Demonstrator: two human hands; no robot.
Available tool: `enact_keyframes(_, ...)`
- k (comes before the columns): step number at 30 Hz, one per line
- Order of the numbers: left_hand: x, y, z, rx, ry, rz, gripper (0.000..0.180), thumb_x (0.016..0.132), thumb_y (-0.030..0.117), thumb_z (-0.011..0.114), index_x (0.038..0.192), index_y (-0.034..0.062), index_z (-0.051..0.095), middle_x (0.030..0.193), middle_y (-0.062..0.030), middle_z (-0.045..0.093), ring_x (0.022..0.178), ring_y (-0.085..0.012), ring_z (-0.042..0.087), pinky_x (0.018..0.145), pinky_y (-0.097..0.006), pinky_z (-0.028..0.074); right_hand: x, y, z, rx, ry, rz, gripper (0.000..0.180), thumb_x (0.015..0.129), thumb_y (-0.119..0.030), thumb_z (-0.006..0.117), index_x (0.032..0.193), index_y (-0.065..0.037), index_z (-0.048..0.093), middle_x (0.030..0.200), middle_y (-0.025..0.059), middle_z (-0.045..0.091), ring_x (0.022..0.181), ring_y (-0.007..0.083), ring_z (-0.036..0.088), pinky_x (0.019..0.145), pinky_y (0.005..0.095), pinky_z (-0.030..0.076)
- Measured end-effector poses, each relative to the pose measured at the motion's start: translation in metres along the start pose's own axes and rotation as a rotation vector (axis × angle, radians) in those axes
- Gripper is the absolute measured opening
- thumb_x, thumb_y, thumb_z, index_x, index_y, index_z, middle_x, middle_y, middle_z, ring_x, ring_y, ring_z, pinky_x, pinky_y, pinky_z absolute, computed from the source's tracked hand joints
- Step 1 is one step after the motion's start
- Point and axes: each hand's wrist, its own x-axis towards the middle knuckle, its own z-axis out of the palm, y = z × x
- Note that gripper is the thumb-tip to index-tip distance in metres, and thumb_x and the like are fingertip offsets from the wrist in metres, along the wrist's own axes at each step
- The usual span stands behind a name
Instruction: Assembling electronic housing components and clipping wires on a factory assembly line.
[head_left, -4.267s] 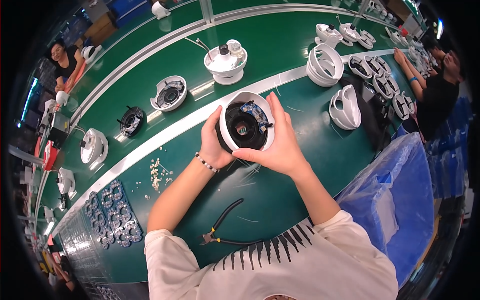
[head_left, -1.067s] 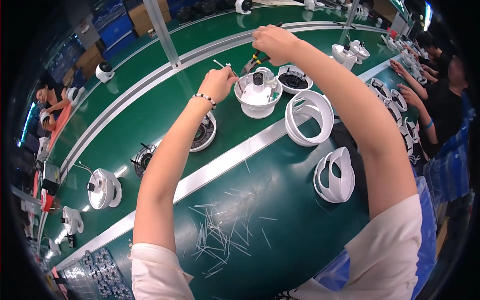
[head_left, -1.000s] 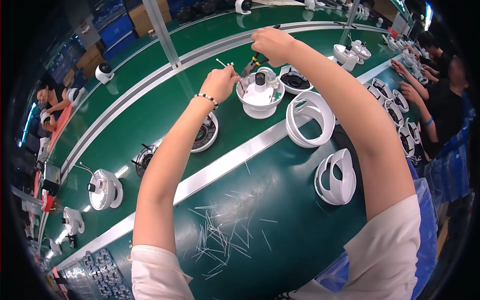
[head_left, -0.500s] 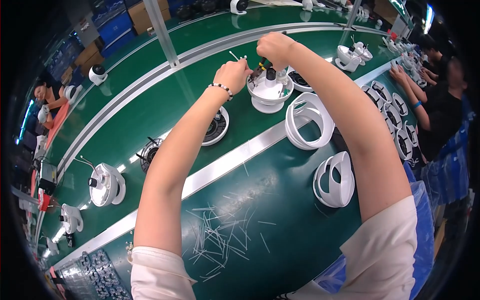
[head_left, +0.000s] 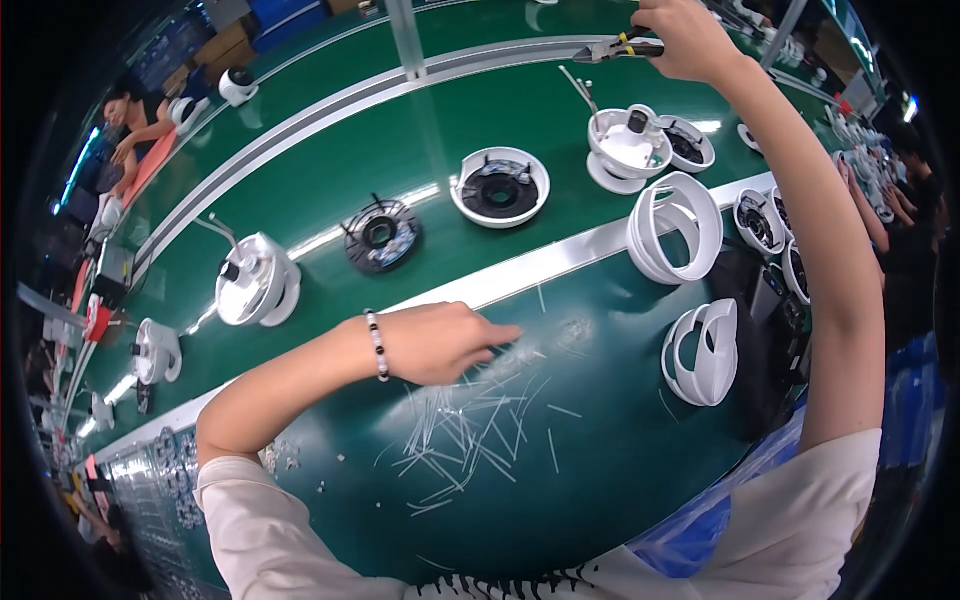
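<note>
High at the right, my right hand (head_left: pixel 690 42) grips cutting pliers (head_left: pixel 615 48) with black-and-yellow handles, their jaws toward the left. My left hand (head_left: pixel 440 343), wearing a beaded bracelet (head_left: pixel 377 345), hovers over the green work surface; its index finger is stretched out, the others partly curled, and I see nothing held. Just below it lies a loose pile of thin white plastic strips (head_left: pixel 460 435), like cut cable-tie tails. Under the pliers stands a white camera-like housing (head_left: pixel 628 145) on a round base, with thin wires sticking up.
White open shells (head_left: pixel 655 240) and a slotted shell (head_left: pixel 708 365) rest at the right. On the belt (head_left: pixel 330 190) are a black ring part (head_left: pixel 382 236), a white-rimmed ring (head_left: pixel 500 205) and another housing (head_left: pixel 258 285). A metal rail edges the belt. Other people work at both sides.
My right hand has lifted the pliers up and right, away from the housing. My left hand has left the housing and come down toward the strips. The view has shifted.
</note>
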Motion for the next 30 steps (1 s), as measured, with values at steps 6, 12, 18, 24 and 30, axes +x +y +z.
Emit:
enact_keyframes(6, -0.017, -0.044, -0.047, -0.174, 0.191, -0.272, 0.019, 0.071, 0.020, 0.068, 0.073, 0.0008, 0.066, 0.076, -0.0084, 0.065, 0.063, -0.0100, 0.059, 0.053, -0.024, 0.047, 0.046, -0.036, -0.019, 0.080, -0.005, -0.129, 0.018, 0.049, -0.016, 0.063, 0.062, -0.006, 0.056, 0.069, 0.0098, 0.053, 0.072, 0.0274, 0.053, 0.065, 0.0375, 0.043)
enact_keyframes(12, -0.012, -0.127, -0.047, 0.475, 0.579, -0.873, 0.054, 0.069, 0.031, 0.067, 0.110, 0.0018, 0.049, 0.103, -0.0184, 0.056, 0.096, -0.0315, 0.054, 0.080, -0.036, 0.045, 0.076, -0.057, -0.061, 0.058, -0.072, -0.117, 0.021, 0.052, -0.017, 0.065, 0.067, -0.003, 0.058, 0.071, 0.0112, 0.053, 0.073, 0.0277, 0.053, 0.066, 0.0371, 0.043)
enact_keyframes(18, -0.026, -0.130, -0.023, 0.315, 0.834, -0.670, 0.042, 0.062, 0.012, 0.067, 0.101, 0.0053, 0.052, 0.095, -0.0189, 0.056, 0.092, -0.0345, 0.053, 0.081, -0.040, 0.044, 0.078, -0.078, -0.055, 0.136, 0.031, -0.187, 0.031, 0.053, -0.007, 0.070, 0.081, -0.002, 0.056, 0.083, 0.0081, 0.051, 0.084, 0.0251, 0.050, 0.073, 0.0352, 0.043)
enact_keyframes(24, -0.096, -0.058, -0.013, 0.015, 0.641, -0.474, 0.042, 0.062, 0.007, 0.063, 0.103, 0.0063, 0.050, 0.094, -0.0179, 0.058, 0.089, -0.0337, 0.055, 0.077, -0.039, 0.045, 0.085, -0.102, -0.057, 0.238, 0.057, -0.239, 0.032, 0.054, -0.006, 0.069, 0.084, -0.001, 0.057, 0.083, 0.0087, 0.051, 0.082, 0.0260, 0.049, 0.074, 0.0356, 0.041)
enact_keyframes(30, -0.187, -0.030, 0.035, -0.203, 0.331, -0.377, 0.043, 0.064, 0.004, 0.067, 0.104, 0.0072, 0.051, 0.092, -0.0127, 0.061, 0.088, -0.0241, 0.059, 0.078, -0.032, 0.046, 0.139, -0.148, -0.041, 0.300, 0.112, -0.269, 0.031, 0.056, -0.010, 0.069, 0.083, 0.000, 0.059, 0.082, 0.0089, 0.052, 0.080, 0.0258, 0.050, 0.072, 0.0349, 0.042)
